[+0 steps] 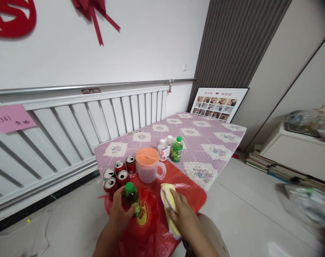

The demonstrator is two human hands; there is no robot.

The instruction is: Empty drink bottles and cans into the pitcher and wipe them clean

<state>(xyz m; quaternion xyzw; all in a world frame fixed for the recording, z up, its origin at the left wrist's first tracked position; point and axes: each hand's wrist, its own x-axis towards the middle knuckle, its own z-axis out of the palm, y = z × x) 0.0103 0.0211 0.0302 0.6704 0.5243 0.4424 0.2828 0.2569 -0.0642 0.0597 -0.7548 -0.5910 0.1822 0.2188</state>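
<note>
My left hand (120, 210) is wrapped round a small green-capped bottle (130, 195) standing on a red plastic sheet (190, 192). My right hand (181, 212) lies flat, fingers stretched, on a folded yellow cloth (168, 195) on the same sheet. Just behind the hands stands a clear pitcher with an orange lid (148, 165). Several red drink cans (119, 174) are grouped to the left of it.
A low table with a purple patterned cover (205, 142) holds another green bottle (176, 150) and two small white bottles (163, 150). A framed photo collage (218, 105) leans against the back wall. Stacked books (261, 162) and a white cabinet (298, 153) are at right.
</note>
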